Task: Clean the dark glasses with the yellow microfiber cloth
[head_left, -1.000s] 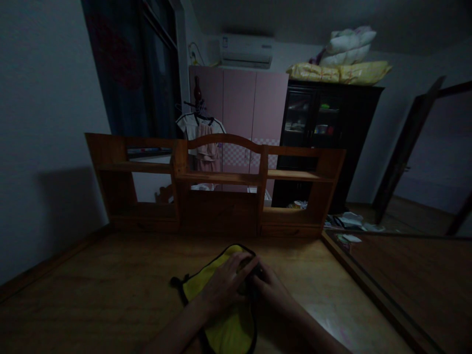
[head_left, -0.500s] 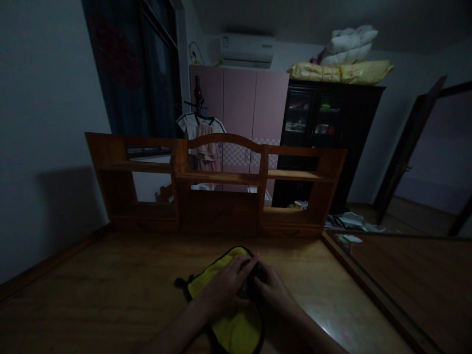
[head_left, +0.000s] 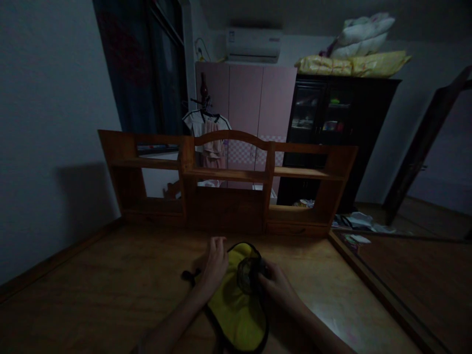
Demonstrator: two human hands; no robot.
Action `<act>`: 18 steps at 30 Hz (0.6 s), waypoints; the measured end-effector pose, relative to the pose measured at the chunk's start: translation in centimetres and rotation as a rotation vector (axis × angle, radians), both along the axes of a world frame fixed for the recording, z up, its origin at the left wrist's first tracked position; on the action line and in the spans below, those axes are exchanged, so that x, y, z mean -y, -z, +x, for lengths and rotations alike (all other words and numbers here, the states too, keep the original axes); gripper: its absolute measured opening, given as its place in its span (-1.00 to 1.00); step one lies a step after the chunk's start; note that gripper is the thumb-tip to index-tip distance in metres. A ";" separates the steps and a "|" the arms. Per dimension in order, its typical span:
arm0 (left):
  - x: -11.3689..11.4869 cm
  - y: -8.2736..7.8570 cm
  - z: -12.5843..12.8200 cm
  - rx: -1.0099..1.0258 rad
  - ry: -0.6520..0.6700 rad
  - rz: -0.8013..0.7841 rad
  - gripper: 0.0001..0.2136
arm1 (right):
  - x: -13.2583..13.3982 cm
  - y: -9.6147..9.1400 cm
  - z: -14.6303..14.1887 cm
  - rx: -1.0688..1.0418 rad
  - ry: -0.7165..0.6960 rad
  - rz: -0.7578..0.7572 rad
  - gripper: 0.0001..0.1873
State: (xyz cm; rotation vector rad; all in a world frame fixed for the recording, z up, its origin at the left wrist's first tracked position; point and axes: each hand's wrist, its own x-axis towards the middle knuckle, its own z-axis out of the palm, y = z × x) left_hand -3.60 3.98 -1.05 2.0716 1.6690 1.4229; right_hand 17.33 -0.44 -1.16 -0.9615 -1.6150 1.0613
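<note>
A yellow cloth pouch-like piece [head_left: 239, 317] with black edging lies on the wooden desk in front of me. On its upper part sits a dark, round, see-through thing [head_left: 245, 276], too dim to name. My right hand [head_left: 277, 286] is closed at the right side of this round thing, with thumb and fingers on its black part. My left hand [head_left: 216, 263] is at the pouch's upper left edge, its fingers loosely bent and apart from the round thing; nothing shows in them. A black tab [head_left: 189, 276] sticks out at the pouch's left.
A wooden shelf unit [head_left: 228, 174] stands along the desk's back edge. The wall [head_left: 47, 187] borders the left, and a raised wooden rim [head_left: 368, 285] runs along the right. Behind are a pink wardrobe [head_left: 245, 98] and a black cabinet [head_left: 368, 128].
My left hand has moved left, off the dark round thing, which now shows more fully. My right hand stays at it. The view has shifted slightly.
</note>
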 end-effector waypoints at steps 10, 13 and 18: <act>-0.9 3.1 -1.2 -0.057 -0.003 -0.120 -0.70 | -0.2 0.5 0.0 0.037 0.042 0.018 -0.66; -1.6 3.0 -1.7 -0.053 -0.003 -0.140 -0.71 | -0.3 0.8 0.0 0.044 0.041 0.015 -0.67; -2.2 2.7 -2.0 -0.039 0.014 -0.177 -0.77 | -0.3 0.8 0.2 0.129 0.062 0.049 -0.72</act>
